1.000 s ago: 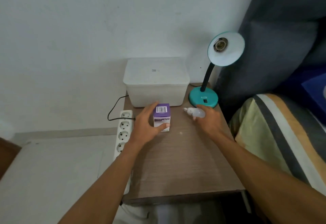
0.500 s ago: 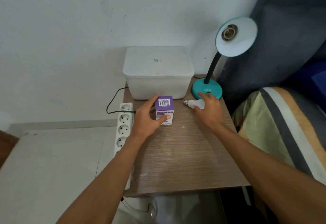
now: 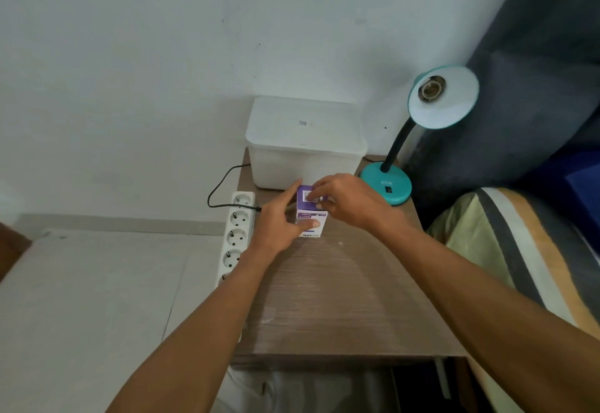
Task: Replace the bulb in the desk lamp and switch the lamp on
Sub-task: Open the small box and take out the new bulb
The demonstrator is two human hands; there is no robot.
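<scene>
A small purple and white bulb box [image 3: 310,217] stands upright on the wooden bedside table [image 3: 341,299]. My left hand [image 3: 276,227] grips the box from its left side, thumb across the front. The fingertips of my right hand [image 3: 347,201] pinch the top flap of the box. The teal desk lamp [image 3: 386,185] stands at the table's far right corner, its shade [image 3: 454,110] tilted toward me with the socket [image 3: 430,87] empty. The loose white bulb is out of sight.
A white lidded plastic container [image 3: 305,146] sits at the back of the table against the wall. A white power strip [image 3: 237,234] with a black cable [image 3: 217,191] plugged in lies along the table's left edge. A striped pillow [image 3: 519,250] and dark upholstery [image 3: 535,87] are at right.
My right hand has left the loose bulb near the lamp base and moved left onto the top of the box. My left hand has kept its hold on the box.
</scene>
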